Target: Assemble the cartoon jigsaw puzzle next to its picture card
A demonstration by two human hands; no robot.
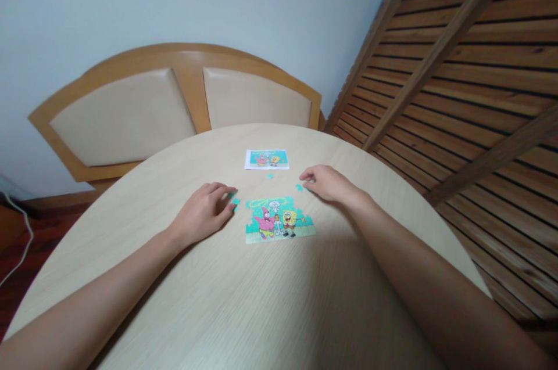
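A partly assembled jigsaw puzzle [279, 220] with cartoon characters on a teal background lies flat on the table. Its left and upper right edges are uneven, with gaps along them. My left hand [204, 212] rests to its left, thumb and fingers apart around loose teal puzzle pieces [236, 202]; whether it touches them I cannot tell. On the other side my right hand [328, 183] is at the upper right of the puzzle, thumb and index finger apart beside another loose teal piece [299, 187]. One more teal piece [269, 176] lies above the puzzle.
Beyond the loose pieces is a small reference picture [267, 159] of the same scene on white paper. The round wooden table [244, 306] meets a padded headboard-like panel [257, 97] at the back. A slatted wooden screen [457, 68] stands at the right.
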